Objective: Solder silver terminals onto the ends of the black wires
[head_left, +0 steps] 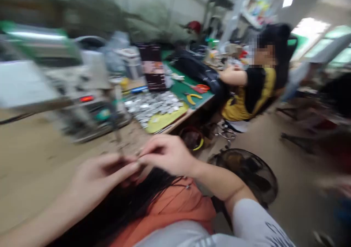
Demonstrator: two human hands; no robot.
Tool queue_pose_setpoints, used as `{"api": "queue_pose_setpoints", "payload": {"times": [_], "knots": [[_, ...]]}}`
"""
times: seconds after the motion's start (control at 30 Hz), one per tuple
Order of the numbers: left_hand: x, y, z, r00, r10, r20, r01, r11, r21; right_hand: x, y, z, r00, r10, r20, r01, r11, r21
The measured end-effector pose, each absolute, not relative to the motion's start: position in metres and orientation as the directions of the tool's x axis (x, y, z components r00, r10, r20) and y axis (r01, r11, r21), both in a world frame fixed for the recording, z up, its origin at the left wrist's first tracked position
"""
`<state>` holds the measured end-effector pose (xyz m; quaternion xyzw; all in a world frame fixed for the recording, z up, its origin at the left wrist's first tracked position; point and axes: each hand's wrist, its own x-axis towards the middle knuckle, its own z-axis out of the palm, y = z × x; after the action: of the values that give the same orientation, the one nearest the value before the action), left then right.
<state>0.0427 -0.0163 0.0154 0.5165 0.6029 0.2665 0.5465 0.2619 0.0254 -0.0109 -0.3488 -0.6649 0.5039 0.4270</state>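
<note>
The picture is smeared by motion. My left hand [102, 177] and my right hand [167, 154] meet close in front of my chest, above the near edge of a brown workbench [33, 166]. Both hands have their fingers pinched together, fingertips touching each other. Whatever small thing sits between them is too blurred to name. Long dark hair [131, 206] hangs below the hands over an orange top.
A grey machine [82, 104] with a red light stands on the bench. Behind it lie a heap of small silvery parts [153, 106], yellow pliers [193, 98] and red scissors on a green mat. A seated co-worker [252, 90] works at the right. A dark fan [246, 177] stands on the floor.
</note>
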Motion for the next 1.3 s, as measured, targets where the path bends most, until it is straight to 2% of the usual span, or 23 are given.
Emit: {"api": "queue_pose_setpoints", "payload": {"times": [0.1, 0.27, 0.5, 0.83, 1.13, 1.3], "knots": [[0.04, -0.014, 0.018, 0.163, 0.906, -0.39, 0.161, 0.366, 0.917, 0.26, 0.033, -0.012, -0.373, 0.916, 0.147, -0.014, 0.153, -0.988], [0.033, -0.003, 0.015, 0.163, 0.912, -0.376, 0.04, 0.375, 0.926, 0.255, 0.043, -0.014, -0.486, 0.869, 0.092, -0.023, 0.092, -0.995], [0.033, -0.008, 0.015, 0.225, 0.901, -0.371, 0.017, 0.377, 0.926, 0.251, 0.037, -0.011, -0.458, 0.882, 0.108, 0.059, 0.152, -0.987], [0.032, -0.007, 0.012, 0.211, 0.907, -0.364, 0.049, 0.362, 0.931, 0.253, 0.034, -0.006, -0.452, 0.878, 0.157, 0.105, 0.227, -0.968], [0.029, -0.008, 0.004, 0.326, 0.884, -0.335, -0.056, 0.372, 0.926, 0.246, 0.02, -0.032, -0.414, 0.901, 0.131, -0.125, 0.086, -0.988], [0.028, -0.007, 0.005, 0.319, 0.886, -0.336, -0.078, 0.378, 0.923, 0.248, 0.026, -0.025, -0.407, 0.9, 0.157, -0.057, 0.147, -0.988]]}}
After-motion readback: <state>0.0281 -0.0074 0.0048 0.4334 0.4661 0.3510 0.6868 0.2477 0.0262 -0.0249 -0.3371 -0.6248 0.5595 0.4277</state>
